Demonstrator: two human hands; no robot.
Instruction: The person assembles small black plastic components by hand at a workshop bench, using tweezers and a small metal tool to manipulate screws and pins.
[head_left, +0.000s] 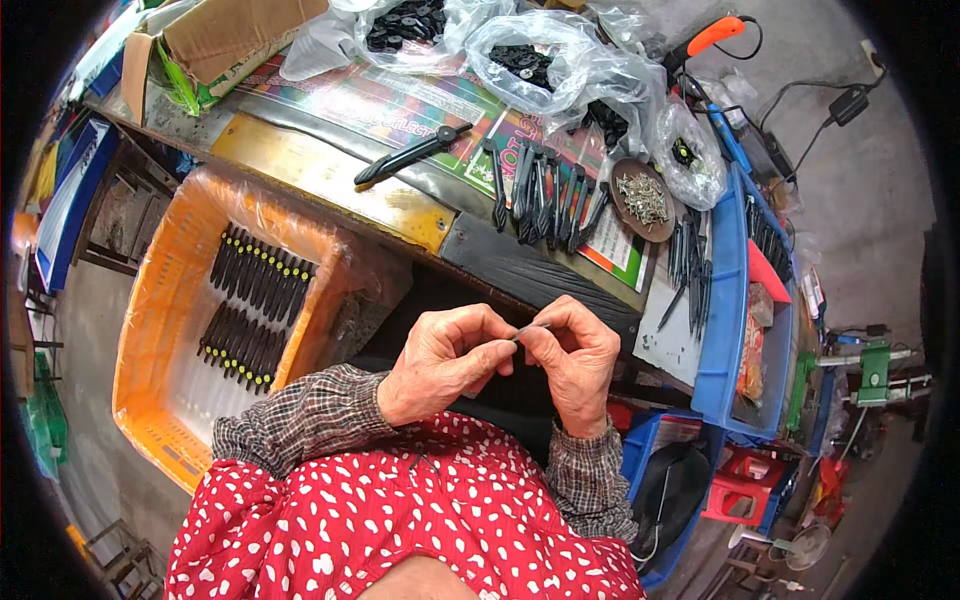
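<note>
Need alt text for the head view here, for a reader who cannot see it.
Both hands, left hand and right hand, pinch a small thin metal piece together above the lap. Ahead, black tools lie on a workbench; an orange crate with more stands to the left.

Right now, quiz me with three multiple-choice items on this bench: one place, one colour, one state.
1. Where is the round dish of small metal bits?
A. on the table, right of the row of black tools
B. in the crate
C. on the floor

2. What colour is the crate of finished black pieces?
A. green
B. orange
C. white

3. What are the left hand and right hand doing?
A. resting flat
B. lifting a bag
C. pinching one small grey piece together

Answers: A, the dish sits beside the tools; B, the crate walls are orange; C, both hands' fingertips meet on it.
</note>
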